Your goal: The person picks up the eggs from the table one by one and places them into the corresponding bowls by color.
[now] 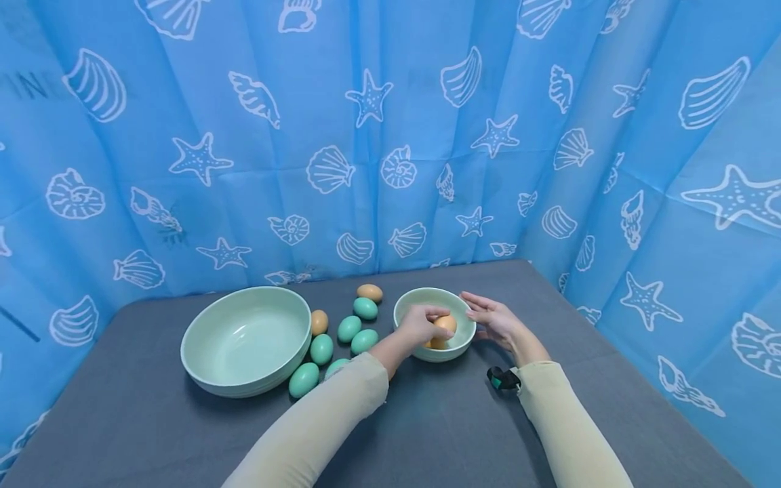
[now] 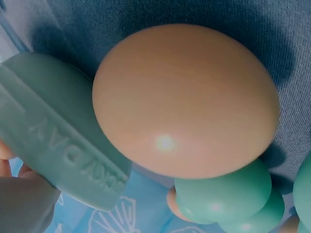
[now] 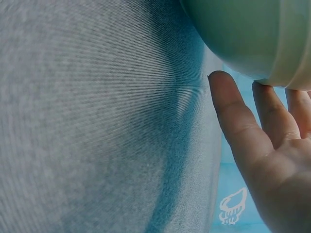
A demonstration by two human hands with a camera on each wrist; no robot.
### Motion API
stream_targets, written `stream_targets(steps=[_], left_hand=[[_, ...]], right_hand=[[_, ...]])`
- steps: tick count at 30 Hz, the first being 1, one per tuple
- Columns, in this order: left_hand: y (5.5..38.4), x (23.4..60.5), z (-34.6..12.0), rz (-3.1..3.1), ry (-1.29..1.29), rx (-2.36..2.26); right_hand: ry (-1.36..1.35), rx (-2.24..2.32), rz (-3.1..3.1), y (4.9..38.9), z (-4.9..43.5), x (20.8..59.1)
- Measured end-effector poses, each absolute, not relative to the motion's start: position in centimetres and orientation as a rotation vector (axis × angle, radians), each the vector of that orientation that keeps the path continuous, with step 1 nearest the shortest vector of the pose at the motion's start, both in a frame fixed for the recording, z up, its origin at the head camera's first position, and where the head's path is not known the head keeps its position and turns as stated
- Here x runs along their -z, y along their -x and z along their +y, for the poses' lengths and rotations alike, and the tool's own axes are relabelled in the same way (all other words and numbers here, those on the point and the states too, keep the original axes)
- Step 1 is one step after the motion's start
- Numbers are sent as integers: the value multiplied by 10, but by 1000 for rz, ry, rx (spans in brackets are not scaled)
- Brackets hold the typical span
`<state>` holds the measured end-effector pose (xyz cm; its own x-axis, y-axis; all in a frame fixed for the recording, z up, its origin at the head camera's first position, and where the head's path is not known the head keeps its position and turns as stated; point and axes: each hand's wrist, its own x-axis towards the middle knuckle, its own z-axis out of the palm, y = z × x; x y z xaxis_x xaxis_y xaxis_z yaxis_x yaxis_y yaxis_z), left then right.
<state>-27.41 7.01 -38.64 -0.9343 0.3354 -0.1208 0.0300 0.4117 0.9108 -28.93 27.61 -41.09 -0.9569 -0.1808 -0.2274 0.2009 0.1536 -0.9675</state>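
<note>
My left hand (image 1: 421,327) reaches over the rim of the small pale green bowl (image 1: 407,299), its thumb and fingers curled about a brown egg (image 1: 448,323). Beneath that egg, more orange-brown (image 1: 436,344) shows inside the bowl, partly covered. My right hand (image 1: 502,321) steadies the bowl's right side; in the right wrist view its fairly straight fingers (image 3: 272,111) touch the outer wall. Close to the left wrist camera, another brown egg (image 2: 187,102) lies on the grey cloth beside the bowl (image 2: 63,131); the left forearm hides it in the head view.
A large pale green bowl (image 1: 247,339) stands at the left. Between the bowls lie several green eggs (image 1: 350,329), a brown egg (image 1: 319,322) by the large bowl and another brown egg (image 1: 369,293) farther back. A shell-patterned blue curtain (image 1: 366,169) hangs behind the table (image 1: 152,420).
</note>
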Motion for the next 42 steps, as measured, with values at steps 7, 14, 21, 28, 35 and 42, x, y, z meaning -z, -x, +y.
stream_targets(steps=[7, 14, 21, 28, 35, 42], left_hand=[[274, 388, 78, 2447, -366, -1349], [273, 391, 85, 2470, -389, -1255], [278, 392, 79, 2349, -564, -1257], [280, 390, 77, 2293, -643, -1199], [281, 393, 76, 2332, -715, -1151], [279, 392, 76, 2413, -746, -1065]], right_hand=[[-2, 1883, 2140, 289, 277, 412], [9, 1887, 2127, 289, 278, 413], [19, 1863, 2137, 291, 280, 413], [25, 1849, 2144, 290, 280, 411], [34, 1851, 2143, 290, 281, 412], [26, 1855, 2144, 290, 281, 413]])
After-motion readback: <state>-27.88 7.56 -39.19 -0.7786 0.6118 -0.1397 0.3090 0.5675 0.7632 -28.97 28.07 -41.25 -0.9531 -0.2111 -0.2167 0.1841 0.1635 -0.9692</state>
